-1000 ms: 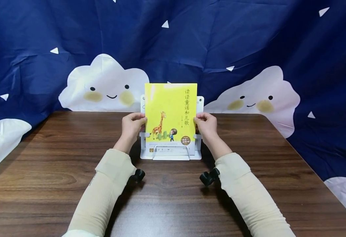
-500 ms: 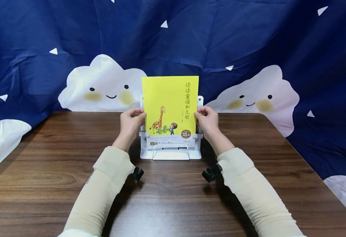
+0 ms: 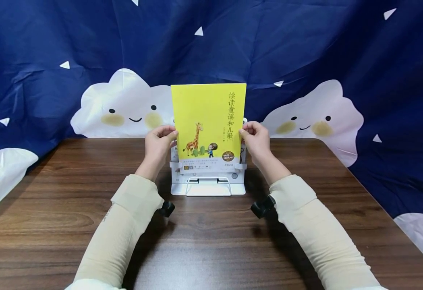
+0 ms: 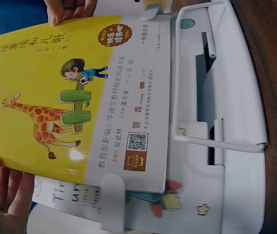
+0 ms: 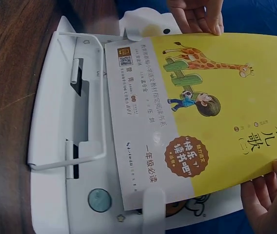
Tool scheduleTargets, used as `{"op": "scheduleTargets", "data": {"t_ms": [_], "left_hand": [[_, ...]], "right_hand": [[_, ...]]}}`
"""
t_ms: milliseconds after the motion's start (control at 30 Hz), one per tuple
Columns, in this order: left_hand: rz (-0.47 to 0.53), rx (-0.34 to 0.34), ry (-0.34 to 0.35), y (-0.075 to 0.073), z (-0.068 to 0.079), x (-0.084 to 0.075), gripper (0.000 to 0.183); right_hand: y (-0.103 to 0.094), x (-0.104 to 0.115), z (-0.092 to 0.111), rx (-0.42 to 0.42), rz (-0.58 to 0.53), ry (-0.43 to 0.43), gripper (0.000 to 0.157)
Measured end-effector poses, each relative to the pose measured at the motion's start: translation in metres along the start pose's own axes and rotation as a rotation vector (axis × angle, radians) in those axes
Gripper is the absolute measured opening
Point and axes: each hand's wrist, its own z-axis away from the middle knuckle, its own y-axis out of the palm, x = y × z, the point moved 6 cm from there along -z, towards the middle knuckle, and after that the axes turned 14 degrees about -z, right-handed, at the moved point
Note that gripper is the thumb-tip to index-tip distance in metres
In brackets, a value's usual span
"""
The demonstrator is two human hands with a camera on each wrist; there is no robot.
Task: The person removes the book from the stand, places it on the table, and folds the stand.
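Observation:
A yellow children's book [image 3: 211, 117] stands upright in front of a white book stand [image 3: 182, 188], its cover showing a giraffe and a child. My left hand [image 3: 157, 147] pinches the book's left edge between thumb and fingers. On the opposite edge, my right hand [image 3: 256, 141] pinches it the same way. The book's lower edge is above the stand's wire bar [image 4: 216, 141], as both wrist views show. A white side clip [image 5: 154, 209] overlaps the book's lower part near its edge. Most of the printed back plate [image 4: 197, 195] is hidden behind the book.
The stand rests on a dark brown wooden table [image 3: 211, 241]. Behind the table hangs a blue cloth [image 3: 211, 48] with smiling white clouds [image 3: 124, 104]. Small black wrist cameras [image 3: 263, 206] sit at the cuffs of the pale sleeves [image 3: 313, 217].
Both hands have raised the book, and its lower edge has come up from behind the wire bar. It looks larger in the head view now. The stand has stayed in place.

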Motion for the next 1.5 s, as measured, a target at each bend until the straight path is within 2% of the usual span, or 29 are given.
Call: {"op": "scheduleTargets", "data": {"t_ms": [67, 100, 133, 167, 200, 233, 300, 367, 400, 433, 500, 567, 700, 967, 1133, 1267, 1500], "left_hand": [[0.007, 0.0, 0.015, 0.001, -0.017, 0.016, 0.021], [0.012, -0.008, 0.025, 0.001, -0.03, 0.03, 0.022], [0.023, -0.011, 0.024, 0.0, -0.028, 0.024, 0.021], [0.029, -0.006, -0.011, -0.001, -0.021, 0.012, 0.018], [0.046, -0.006, -0.005, -0.002, -0.019, 0.006, 0.016], [0.038, -0.017, 0.003, -0.002, -0.025, 0.01, 0.019], [0.075, -0.016, 0.024, -0.004, -0.011, -0.012, 0.016], [0.065, -0.021, 0.036, -0.006, 0.012, -0.044, 0.013], [0.063, -0.034, 0.07, -0.007, 0.021, -0.053, 0.013], [0.04, -0.043, 0.074, -0.007, 0.032, -0.068, 0.012], [0.014, -0.055, 0.063, -0.009, 0.046, -0.087, 0.01], [0.034, -0.041, 0.068, -0.011, 0.053, -0.098, 0.009], [0.052, -0.035, 0.07, -0.014, 0.057, -0.109, 0.01], [0.041, -0.049, 0.097, -0.019, 0.053, -0.121, 0.009], [0.043, -0.045, 0.085, -0.022, 0.054, -0.128, 0.009], [0.031, -0.018, 0.08, -0.019, 0.057, -0.135, 0.009], [0.066, 0.038, 0.071, -0.004, 0.063, -0.148, 0.007]], "right_hand": [[0.0, 0.003, -0.001, 0.007, -0.009, -0.013, 0.006], [0.001, 0.005, -0.001, 0.009, -0.01, -0.018, 0.006], [0.001, 0.007, -0.001, 0.011, -0.012, -0.023, 0.006], [0.002, 0.008, -0.001, 0.013, -0.015, -0.028, 0.006], [0.002, 0.01, -0.001, 0.015, -0.017, -0.034, 0.006], [0.003, 0.012, -0.001, 0.017, -0.021, -0.04, 0.006], [0.003, 0.016, -0.001, 0.023, -0.022, -0.056, 0.006], [0.004, 0.02, -0.002, 0.027, -0.025, -0.074, 0.007], [0.004, 0.022, -0.002, 0.029, -0.026, -0.084, 0.006], [0.005, 0.023, -0.002, 0.031, -0.025, -0.092, 0.006], [0.005, 0.027, -0.003, 0.034, -0.017, -0.106, 0.006], [0.006, 0.03, -0.003, 0.037, -0.006, -0.118, 0.006], [0.008, 0.037, -0.003, 0.047, 0.002, -0.129, 0.005], [0.011, 0.055, -0.003, 0.056, 0.009, -0.177, 0.007], [0.013, 0.066, -0.002, 0.089, 0.009, -0.207, 0.006], [0.008, 0.072, -0.003, 0.086, 0.004, -0.203, 0.008], [-0.008, 0.081, -0.007, 0.039, 0.04, -0.168, 0.006]]}}
